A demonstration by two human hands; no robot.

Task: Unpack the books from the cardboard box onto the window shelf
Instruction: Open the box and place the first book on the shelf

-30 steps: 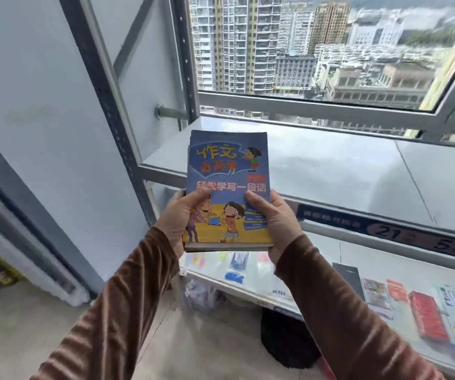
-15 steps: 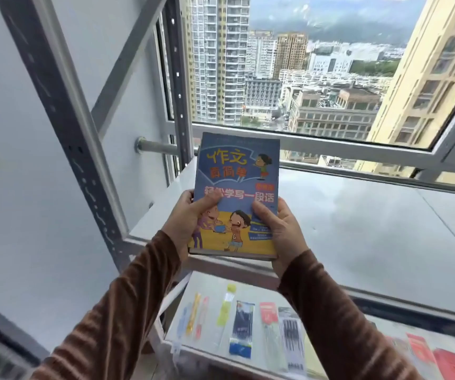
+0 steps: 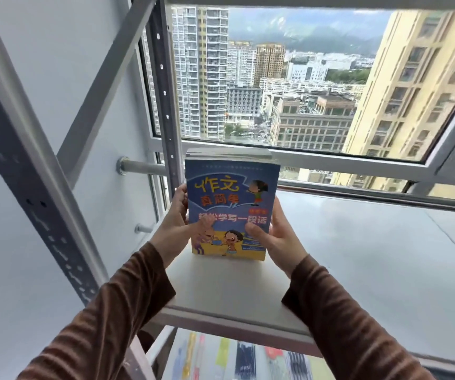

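Observation:
A stack of books [image 3: 231, 198] with a blue and yellow cartoon cover facing me stands upright on the white window shelf [image 3: 358, 256], near its left end. My left hand [image 3: 177, 226] grips the stack's left edge with the thumb on the cover. My right hand [image 3: 275, 237] grips its right edge, thumb on the lower cover. The bottom edge of the stack looks to rest on the shelf surface. The cardboard box is out of view.
A grey perforated metal upright [image 3: 163, 86] stands just behind and left of the books, with a slanted brace [image 3: 28, 160] nearer me. The window frame [image 3: 330, 157] runs along the shelf's back. A lower shelf [image 3: 237, 357] holds packaged stationery.
Both hands carried the books up and forward from in front of the shelf edge to over the shelf, and tipped them upright. My view rose toward the window.

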